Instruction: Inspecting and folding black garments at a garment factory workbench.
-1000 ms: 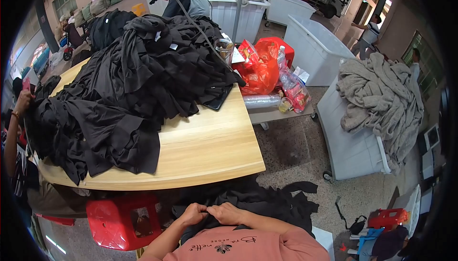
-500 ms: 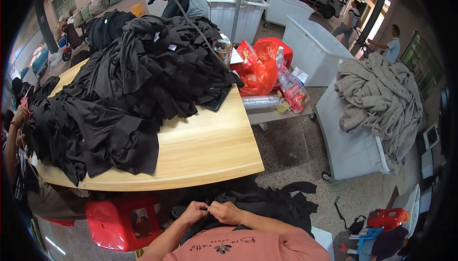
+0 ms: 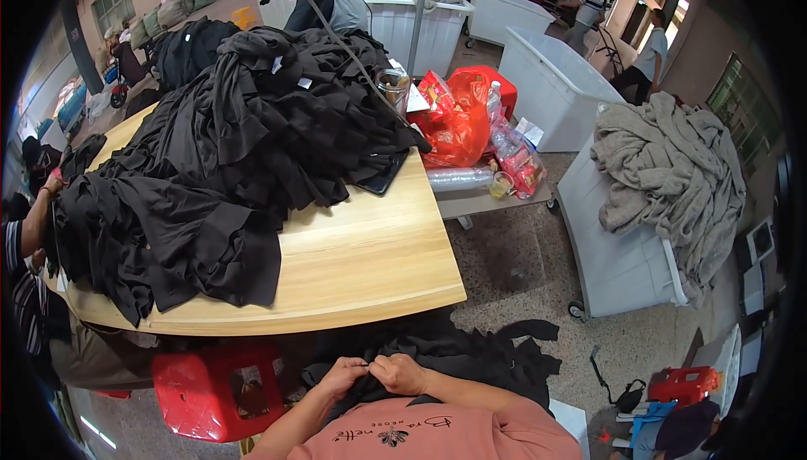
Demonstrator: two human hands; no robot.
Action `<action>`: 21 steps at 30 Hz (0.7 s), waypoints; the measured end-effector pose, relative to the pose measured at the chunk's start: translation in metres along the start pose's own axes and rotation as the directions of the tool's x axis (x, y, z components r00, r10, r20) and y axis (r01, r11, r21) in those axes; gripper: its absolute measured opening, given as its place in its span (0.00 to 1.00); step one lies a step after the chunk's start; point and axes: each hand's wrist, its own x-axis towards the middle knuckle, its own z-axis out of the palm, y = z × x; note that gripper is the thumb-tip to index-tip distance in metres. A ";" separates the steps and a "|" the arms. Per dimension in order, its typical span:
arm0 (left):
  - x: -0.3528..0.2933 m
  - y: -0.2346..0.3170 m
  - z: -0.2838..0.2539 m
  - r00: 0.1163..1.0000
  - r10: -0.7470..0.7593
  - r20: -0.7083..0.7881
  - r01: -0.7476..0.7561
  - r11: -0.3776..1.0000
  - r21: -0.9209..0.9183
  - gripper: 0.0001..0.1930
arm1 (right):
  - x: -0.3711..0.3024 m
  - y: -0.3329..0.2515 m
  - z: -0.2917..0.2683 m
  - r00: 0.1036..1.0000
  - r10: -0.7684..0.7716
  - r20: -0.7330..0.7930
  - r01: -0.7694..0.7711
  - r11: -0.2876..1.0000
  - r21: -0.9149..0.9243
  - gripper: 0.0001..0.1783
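My left hand (image 3: 343,377) is closed, its thumb and fingertips pinched together just above my lap. Right beside it, my right hand (image 3: 398,374) is closed too, knuckles up, and the fingertips of both hands nearly meet. A black knitted garment (image 3: 445,355) lies bunched across my lap and under both hands, spreading to the right. A bit of its dark cloth seems pinched between my fingers; the exact spot is hidden by them. Ahead, a large heap of black garments (image 3: 227,132) covers much of the wooden table (image 3: 378,258).
A red stool (image 3: 189,397) stands left of my lap. Beyond the table's right edge is a low bench with a red plastic bag (image 3: 462,124) and a jar (image 3: 392,88). A wheeled white bin (image 3: 614,250) holds grey cloth (image 3: 672,174). A co-worker's arm (image 3: 35,225) reaches in at far left.
My hands stay almost in place. At far left, the co-worker's hand has shifted up and away, and its pink-handled tool shows less. Two people in the right background have moved left.
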 end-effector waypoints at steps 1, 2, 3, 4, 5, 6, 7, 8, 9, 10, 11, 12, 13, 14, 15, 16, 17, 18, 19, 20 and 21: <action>0.000 0.000 0.001 1.000 0.000 0.002 0.000 1.000 0.000 0.03 | -0.002 0.001 0.002 1.000 -0.006 -0.006 0.006 1.000 -0.010 0.03; -0.001 0.002 0.002 1.000 0.003 -0.013 -0.003 1.000 -0.014 0.03 | -0.002 0.001 0.004 1.000 -0.007 -0.006 0.007 1.000 -0.010 0.03; -0.002 0.003 0.002 1.000 0.005 -0.028 -0.006 1.000 -0.027 0.03 | -0.002 0.002 0.005 1.000 -0.017 -0.017 0.017 1.000 -0.001 0.03; -0.002 0.002 0.002 1.000 0.006 -0.028 -0.007 1.000 -0.027 0.03 | -0.002 0.003 0.006 0.999 -0.026 -0.028 0.026 1.000 0.007 0.03; -0.002 0.001 0.002 0.999 0.002 -0.036 -0.004 0.999 -0.045 0.03 | -0.003 0.004 0.006 0.999 -0.027 -0.028 0.027 1.000 0.007 0.03; -0.001 0.000 0.001 0.999 -0.003 -0.044 0.000 0.998 -0.063 0.02 | -0.003 0.005 0.007 0.999 -0.032 -0.013 0.031 0.999 -0.006 0.04; 0.000 -0.003 0.001 0.999 -0.003 -0.043 0.000 0.998 -0.065 0.02 | -0.004 0.006 0.008 0.999 -0.035 0.003 0.035 0.999 -0.019 0.05; 0.001 -0.005 0.000 0.999 0.009 -0.048 -0.012 0.998 -0.065 0.02 | -0.005 0.006 0.008 0.999 -0.035 0.003 0.035 0.999 -0.019 0.05; 0.002 -0.006 0.000 0.998 0.021 -0.052 -0.024 0.998 -0.066 0.02 | -0.006 0.006 0.008 1.000 -0.017 0.020 0.018 0.999 -0.041 0.05; 0.002 -0.006 0.000 0.998 0.021 -0.052 -0.024 0.998 -0.066 0.02 | -0.006 0.005 0.008 0.999 0.002 0.036 0.000 0.998 -0.063 0.05; 0.003 -0.005 0.002 0.997 0.023 -0.069 -0.029 0.996 -0.082 0.02 | -0.005 0.005 0.007 0.999 0.001 0.037 0.001 0.998 -0.063 0.05; 0.003 -0.004 0.002 0.996 0.025 -0.086 -0.034 0.995 -0.097 0.02 | -0.003 0.004 0.005 1.000 -0.010 -0.003 0.010 0.998 -0.067 0.04; 0.004 -0.005 0.001 0.996 0.026 -0.086 -0.034 0.995 -0.098 0.02 | -0.001 0.003 0.004 0.999 -0.021 -0.043 0.018 0.997 -0.071 0.03; 0.004 -0.006 0.000 0.997 0.032 -0.076 -0.039 0.996 -0.083 0.02 | 0.000 0.002 0.003 0.999 -0.022 -0.042 0.019 0.997 -0.072 0.03; 0.005 -0.006 -0.001 0.997 0.039 -0.066 -0.044 0.997 -0.067 0.03 | 0.001 0.001 0.003 0.998 -0.007 -0.060 0.005 0.999 -0.032 0.03; 0.003 -0.005 -0.001 0.997 0.040 -0.066 -0.045 0.997 -0.068 0.03 | 0.002 0.001 0.004 0.997 0.008 -0.077 -0.008 1.000 0.007 0.03; 0.000 -0.002 0.000 0.997 0.020 -0.071 -0.028 0.992 -0.121 0.03 | 0.002 0.002 0.005 0.997 0.010 -0.077 -0.010 1.000 0.006 0.03; -0.002 -0.001 0.000 0.997 -0.001 -0.075 -0.012 0.985 -0.173 0.04 | 0.001 0.005 0.007 0.996 0.049 -0.068 -0.047 0.998 0.039 0.03; -0.001 -0.002 0.000 0.997 -0.002 -0.073 -0.010 0.985 -0.172 0.04 | 0.000 0.007 0.009 0.994 0.088 -0.057 -0.084 0.994 0.073 0.04; -0.002 -0.005 0.000 0.997 0.010 -0.077 -0.023 0.985 -0.172 0.04 | -0.001 0.006 0.010 0.994 0.090 -0.057 -0.085 0.994 0.073 0.04; -0.002 -0.006 0.000 0.997 0.021 -0.080 -0.035 0.985 -0.172 0.04 | -0.002 0.005 0.011 0.995 0.062 -0.072 -0.057 0.996 0.070 0.04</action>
